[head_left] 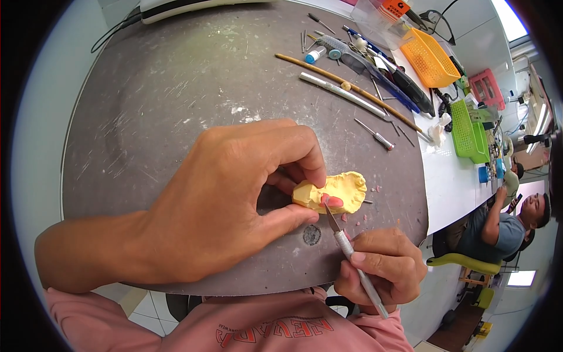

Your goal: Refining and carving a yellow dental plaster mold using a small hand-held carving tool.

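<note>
My left hand (229, 199) pinches a small yellow plaster cast (340, 190) between thumb and fingers, just above the dark grey work mat (176, 100). A bit of pink wax shows on the cast's near edge. My right hand (381, 267) grips a slim metal knife (352, 255) like a pen. Its blade tip touches the cast's near edge, beside the pink wax.
Several metal hand tools, a wooden stick (346, 85) and a white rod (340, 94) lie at the mat's far right. Orange (431, 58), pink and green baskets (466, 129) stand on the white bench beyond. Another person (504, 226) sits at the right. Pink crumbs lie near the cast.
</note>
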Demonstrator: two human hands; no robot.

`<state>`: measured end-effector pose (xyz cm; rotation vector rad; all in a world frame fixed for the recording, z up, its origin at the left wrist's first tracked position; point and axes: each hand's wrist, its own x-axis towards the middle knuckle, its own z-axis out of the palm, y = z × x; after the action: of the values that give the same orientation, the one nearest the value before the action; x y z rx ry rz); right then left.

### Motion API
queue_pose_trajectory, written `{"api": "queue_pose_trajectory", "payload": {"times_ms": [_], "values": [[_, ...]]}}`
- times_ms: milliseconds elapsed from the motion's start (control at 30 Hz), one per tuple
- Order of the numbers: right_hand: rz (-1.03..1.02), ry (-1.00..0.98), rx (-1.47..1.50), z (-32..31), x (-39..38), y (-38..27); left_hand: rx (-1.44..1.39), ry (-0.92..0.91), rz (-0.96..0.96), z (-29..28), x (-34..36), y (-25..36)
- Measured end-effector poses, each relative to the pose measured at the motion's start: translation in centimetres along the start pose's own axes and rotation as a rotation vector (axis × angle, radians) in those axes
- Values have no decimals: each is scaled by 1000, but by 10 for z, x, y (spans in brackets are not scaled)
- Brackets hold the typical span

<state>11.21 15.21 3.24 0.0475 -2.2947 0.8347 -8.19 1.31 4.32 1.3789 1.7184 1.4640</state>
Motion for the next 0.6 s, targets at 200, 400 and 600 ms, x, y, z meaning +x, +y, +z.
{"api": "queue_pose_trajectory", "payload": {"times_ms": [200, 400, 600], "values": [[6, -7, 2, 0, 0, 0, 26, -17, -9, -1, 0, 1], [-10, -33, 9, -2, 3, 1, 32, -14, 0, -1, 0, 1], [8, -36, 13, -2, 3, -1, 18, -3, 8, 0, -1, 1]]}}
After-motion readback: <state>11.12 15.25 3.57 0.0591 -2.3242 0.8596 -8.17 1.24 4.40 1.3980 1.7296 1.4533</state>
